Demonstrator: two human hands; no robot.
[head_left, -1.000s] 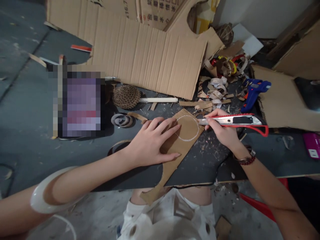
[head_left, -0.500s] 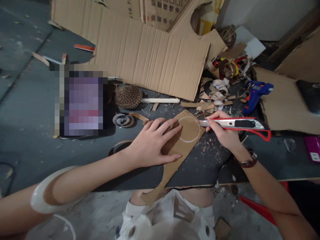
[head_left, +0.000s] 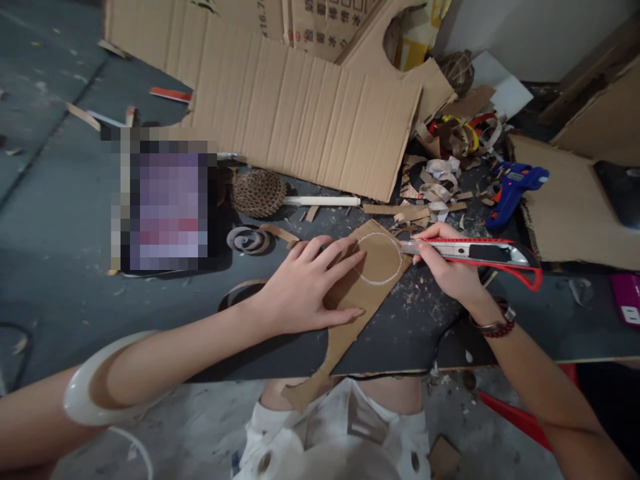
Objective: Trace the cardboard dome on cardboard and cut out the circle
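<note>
A piece of brown cardboard with a white circle drawn on it lies at the table's near edge, its curved tail hanging over. My left hand rests on it with fingers spread, the fingertips touching the circle's left side. In my right hand is a red and silver utility knife, gripped close to the blade end. Its tip meets the cardboard at the right side of the circle. Just beyond my left hand sit a loose paper coil and a ball of coiled corrugated cardboard.
A large corrugated sheet covers the back. A blue glue gun stands at right, beside curled cardboard strips. On the left is a pixelated screen. A white pen lies beyond the drawn circle.
The back end of the utility knife has tilted slightly towards me, its tip staying at the circle's right edge. My left hand and the cardboard keep their place.
</note>
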